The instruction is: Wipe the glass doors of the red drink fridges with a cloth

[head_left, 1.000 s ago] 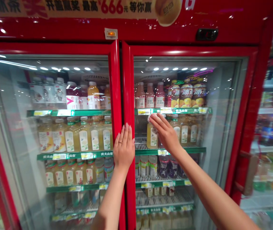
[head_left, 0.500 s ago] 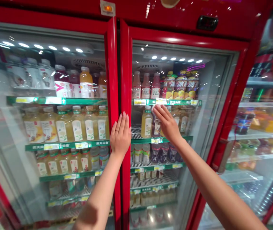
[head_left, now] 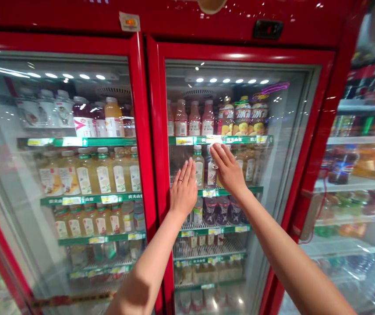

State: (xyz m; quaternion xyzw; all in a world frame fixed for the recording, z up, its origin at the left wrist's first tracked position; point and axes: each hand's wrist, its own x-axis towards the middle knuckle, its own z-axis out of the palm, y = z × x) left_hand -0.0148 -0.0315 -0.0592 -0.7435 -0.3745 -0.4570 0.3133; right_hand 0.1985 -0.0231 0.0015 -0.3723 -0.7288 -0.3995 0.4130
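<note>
My left hand [head_left: 184, 188], with a ring on one finger, lies flat with fingers stretched upward, over the left part of the right glass door [head_left: 281, 144]. My right hand [head_left: 228, 168] is stretched flat over the same door, just below the top shelf's green label strip [head_left: 235, 140]. A small whitish patch shows by its fingertips; I cannot make out whether it is something under them or the drinks behind. A yellowish juice bottle [head_left: 199, 168] stands on the shelf behind the glass, between the hands.
The red door frame [head_left: 157, 131] runs upright left of my hands. Behind the left door stand more juice bottles [head_left: 104, 173] on shelves. A lit orange switch [head_left: 130, 22] and a dark display [head_left: 268, 29] sit above. Another drinks cooler [head_left: 358, 140] stands at the right.
My left hand has moved right, from the red door frame to over the right door's glass. My right hand keeps nearly the same place, while the view has shifted slightly.
</note>
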